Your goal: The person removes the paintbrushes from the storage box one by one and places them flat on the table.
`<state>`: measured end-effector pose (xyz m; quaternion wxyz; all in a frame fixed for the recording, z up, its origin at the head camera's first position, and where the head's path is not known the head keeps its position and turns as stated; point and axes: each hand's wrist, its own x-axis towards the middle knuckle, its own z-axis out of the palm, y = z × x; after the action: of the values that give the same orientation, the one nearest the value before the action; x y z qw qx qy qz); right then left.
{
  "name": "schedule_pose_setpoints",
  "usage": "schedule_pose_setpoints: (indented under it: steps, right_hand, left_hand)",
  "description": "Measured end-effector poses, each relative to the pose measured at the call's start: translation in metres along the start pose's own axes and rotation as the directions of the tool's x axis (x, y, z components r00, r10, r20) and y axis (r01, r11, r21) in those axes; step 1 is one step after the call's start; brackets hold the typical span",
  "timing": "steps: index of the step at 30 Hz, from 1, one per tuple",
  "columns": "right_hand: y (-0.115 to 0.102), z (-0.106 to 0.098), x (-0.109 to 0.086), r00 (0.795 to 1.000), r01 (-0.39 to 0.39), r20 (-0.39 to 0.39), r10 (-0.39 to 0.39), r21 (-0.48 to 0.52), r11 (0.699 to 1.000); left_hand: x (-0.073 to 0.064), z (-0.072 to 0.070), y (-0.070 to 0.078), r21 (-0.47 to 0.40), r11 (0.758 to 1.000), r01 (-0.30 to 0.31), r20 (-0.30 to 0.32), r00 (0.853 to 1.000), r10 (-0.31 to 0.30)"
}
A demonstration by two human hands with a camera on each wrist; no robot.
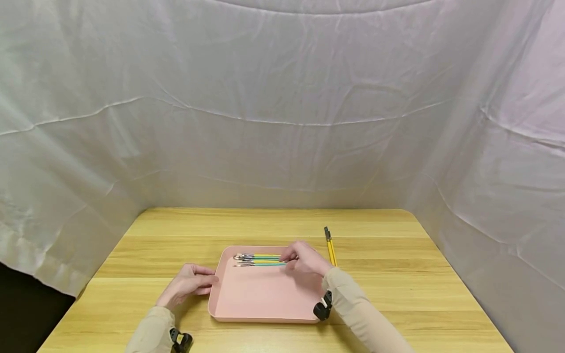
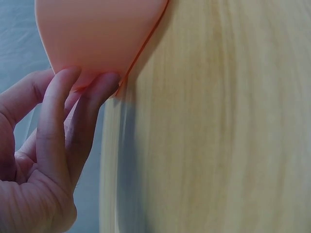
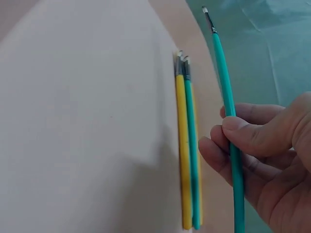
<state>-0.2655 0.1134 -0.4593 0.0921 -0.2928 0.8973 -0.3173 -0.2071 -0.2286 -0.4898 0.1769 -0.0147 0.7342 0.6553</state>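
My right hand (image 1: 304, 258) is over the far side of the pink tray (image 1: 265, 299). It pinches a teal paintbrush (image 3: 224, 73) between thumb and fingers, bristle end pointing away from the hand. Beneath it, yellow and teal paintbrushes (image 3: 193, 155) lie side by side in the tray, along its far wall. In the head view the hand covers their handle ends. My left hand (image 1: 187, 284) is at the tray's left side, and its fingertips touch the outer wall (image 2: 102, 43), as the left wrist view shows.
Yellow-handled brushes with dark ends (image 1: 330, 245) lie on the wooden table (image 1: 397, 294), right of the tray and partly behind my right wrist. Grey cloth (image 1: 273, 157) hangs behind the table and along both sides.
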Motion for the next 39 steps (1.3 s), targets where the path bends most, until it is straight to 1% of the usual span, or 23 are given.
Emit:
schedule_pose_setpoints:
  steps: [6, 10, 13, 18, 23, 24, 27, 31, 34, 39]
  right_hand:
    - [0.001, -0.008, -0.012, 0.999, 0.036, -0.027, -0.034, 0.054, 0.998]
    - [0.006, -0.012, -0.02, 0.997, 0.064, -0.052, -0.058, 0.136, 0.989]
    - [0.01, -0.015, -0.026, 0.993, 0.088, -0.09, -0.071, 0.2, 0.976]
    - [0.017, -0.02, -0.04, 0.989, 0.063, -0.149, -0.02, 0.288, 0.955]
    - [0.025, -0.021, -0.054, 0.979, 0.029, -0.197, 0.043, 0.347, 0.937]
    - [0.027, -0.021, -0.057, 0.976, 0.023, -0.211, 0.056, 0.355, 0.935]
    - [0.032, -0.021, -0.065, 0.963, 0.037, -0.263, 0.066, 0.369, 0.929]
    - [0.039, -0.02, -0.074, 0.938, 0.067, -0.337, 0.082, 0.408, 0.91]
    - [0.043, -0.018, -0.08, 0.918, 0.063, -0.376, 0.127, 0.455, 0.889]
    - [0.049, -0.016, -0.087, 0.879, 0.025, -0.417, 0.231, 0.525, 0.851]
  left_hand:
    - [0.0, -0.001, -0.001, 0.01, 1.0, -0.003, 0.006, 1.0, 0.003]
    - [0.0, -0.001, -0.001, 0.022, 1.0, -0.005, 0.012, 1.0, 0.004]
    - [-0.001, -0.002, -0.001, 0.03, 1.0, -0.006, 0.014, 1.0, 0.006]
    - [-0.002, -0.001, -0.001, 0.036, 0.999, -0.006, 0.012, 1.0, 0.005]
    - [-0.002, 0.0, -0.001, 0.033, 0.999, -0.004, 0.01, 1.0, 0.004]
    - [-0.002, 0.001, -0.001, 0.032, 0.999, -0.003, 0.01, 1.0, 0.003]
    - [-0.002, 0.002, -0.001, 0.029, 1.0, -0.001, 0.007, 1.0, 0.0]
    - [-0.002, 0.004, -0.001, 0.026, 1.0, 0.002, 0.0, 1.0, -0.002]
    - [-0.002, 0.005, 0.0, 0.025, 1.0, 0.001, -0.002, 1.0, -0.001]
    - [-0.003, 0.005, 0.0, 0.026, 1.0, -0.003, 0.004, 1.0, 0.003]
